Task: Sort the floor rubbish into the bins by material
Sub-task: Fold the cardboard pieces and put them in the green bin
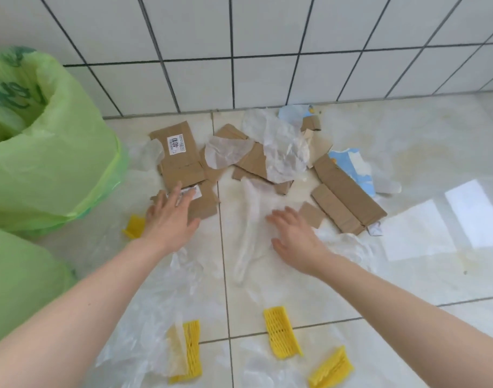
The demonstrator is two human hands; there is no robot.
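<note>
While both bare hands reach out, torn brown cardboard pieces (180, 161) lie scattered on pale floor tiles (407, 289).
Left hand (169, 217), fingers spread, touches cardboard; right hand (295, 236) hovers spread over crumpled clear plastic film (253, 219); green-lined bin (43, 141) stands left.

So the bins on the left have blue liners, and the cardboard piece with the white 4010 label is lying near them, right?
Not quite: the head view shows the liners are green, not blue. The rest holds: the cardboard piece with the white 4010 label lies on the floor near those bins.
</note>
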